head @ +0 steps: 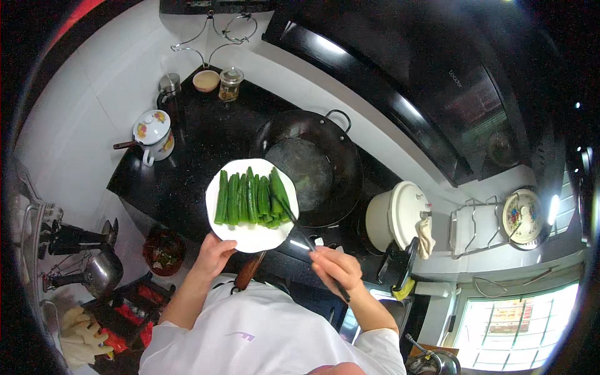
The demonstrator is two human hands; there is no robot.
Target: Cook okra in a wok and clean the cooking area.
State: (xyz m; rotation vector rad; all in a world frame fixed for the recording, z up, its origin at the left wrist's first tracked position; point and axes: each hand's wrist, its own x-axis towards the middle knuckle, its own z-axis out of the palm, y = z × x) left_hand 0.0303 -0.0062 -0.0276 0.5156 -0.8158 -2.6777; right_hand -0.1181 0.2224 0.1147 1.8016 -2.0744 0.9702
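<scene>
My left hand [215, 256] grips the near left rim of a white plate [251, 237], with the thumb on top. Green vegetable sticks [252, 194], perhaps okra, lie side by side on the plate. Dark chopsticks [303, 234] are in my right hand [338, 266]; their tips reach over the plate's right side, against the rightmost sticks. Behind and right of the plate sits a dark wok [344, 183] on the stove, with what looks like clear liquid in its bottom. The plate overlaps the wok's left edge. A brown wooden handle [248, 273] shows below the plate.
A white pressure cooker [382, 218] stands right of the wok. At the back left are a lidded enamel pot [154, 133], a glass jar [230, 84] and a small bowl [206, 81]. A black range hood [365, 79] overhangs the stove. Utensils hang at left.
</scene>
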